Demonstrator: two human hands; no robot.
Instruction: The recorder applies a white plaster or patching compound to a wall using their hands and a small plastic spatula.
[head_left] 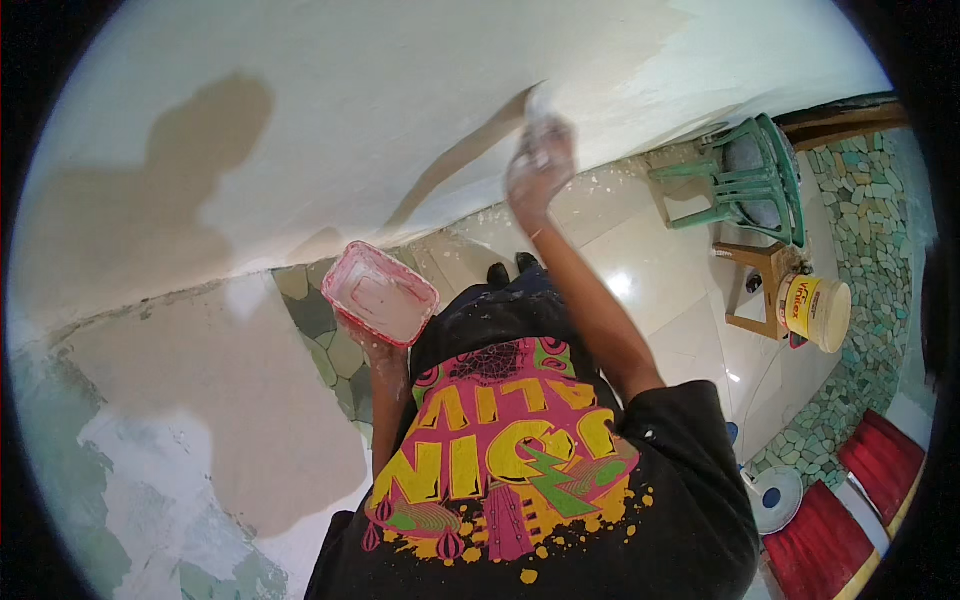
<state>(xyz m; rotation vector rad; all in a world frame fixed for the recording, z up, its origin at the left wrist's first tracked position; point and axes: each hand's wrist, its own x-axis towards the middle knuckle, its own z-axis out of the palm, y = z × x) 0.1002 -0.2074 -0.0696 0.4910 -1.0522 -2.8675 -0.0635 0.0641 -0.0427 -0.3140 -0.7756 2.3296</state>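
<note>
Wall's (pixel 380 110) off-white n a bit patchy, w/ a big shadow (pixel 210 130) on its L side. L hand (pixel 375 343) grips the tub (pixel 345 285) from below, nr the wall's bottom edge in view; keep it level n close for drips imo. Most of those fingers are hidden. R hand (pixel 542 175) is closed round a white tool (pixel 540 98) that looks to be touching the wall: light, even strokes. Tool's blurry, can't tell brush or scraper tbh. Chairs (pixel 785 180) far R overlap, so count's unclear.
</note>
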